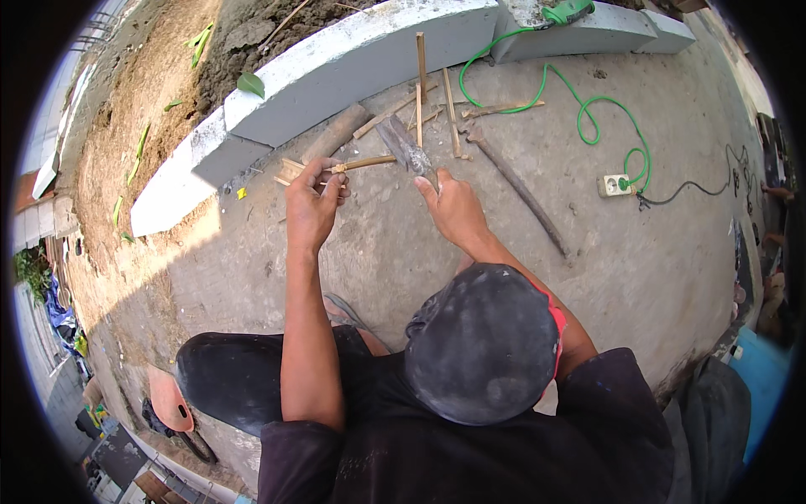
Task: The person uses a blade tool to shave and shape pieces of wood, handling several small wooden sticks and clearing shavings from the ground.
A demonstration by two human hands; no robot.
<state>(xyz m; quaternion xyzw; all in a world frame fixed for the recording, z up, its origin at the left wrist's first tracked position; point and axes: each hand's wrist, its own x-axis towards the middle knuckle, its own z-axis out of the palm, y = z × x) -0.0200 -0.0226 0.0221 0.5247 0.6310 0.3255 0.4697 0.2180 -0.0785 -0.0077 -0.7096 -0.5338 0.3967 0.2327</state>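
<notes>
My left hand (312, 206) pinches a thin wooden stick (369, 162) near one end, and its other end points right, toward the blade. My right hand (457, 210) is closed around the lower end of a broad-bladed hand tool (403, 144); my fingers hide its handle. The blade is grey and dusty, angled away up and to the left, with its edge close to the stick's tip. Whether they touch, I cannot tell. Beyond the blade stand or lean thin wooden strips (421, 67). Short split pieces (290, 170) lie beside my left hand.
A long rusty bar (525, 197) lies to the right on the concrete floor. A low white block wall (361, 63) curves along the far side. A green cord (579, 101) runs to a white socket box (615, 186). A thick log (336, 132) lies against the wall.
</notes>
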